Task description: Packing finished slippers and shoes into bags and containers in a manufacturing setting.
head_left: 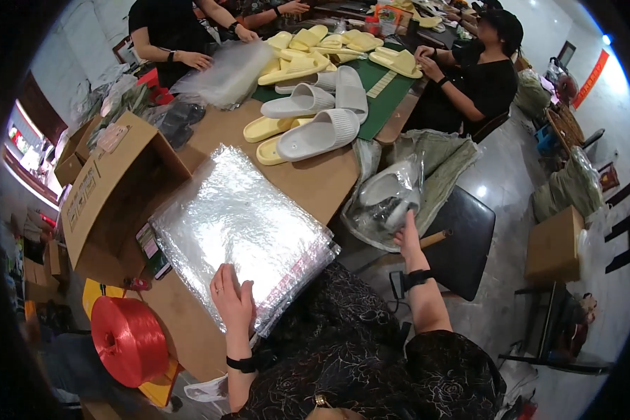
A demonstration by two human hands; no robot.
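My left hand [232, 297] lies with its fingers spread on the near edge of a stack of shiny silver foil bags [248, 227]. To the right, my right hand [407, 234] grips the near end of a clear plastic bag of grey slippers [390, 190]. This bag is in the mouth of a greenish woven sack [444, 162] beside the table. Ahead of the foil stack, grey slippers [320, 135] rest partly on pale yellow slippers [267, 152].
An open cardboard box [108, 189] stands left of the foil stack, and a red twine roll [128, 341] is nearer. Yellow slippers [308, 59] pile up farther off. Two people's hands work there, near clear plastic bags [227, 73]. A black seat [462, 241] is at right.
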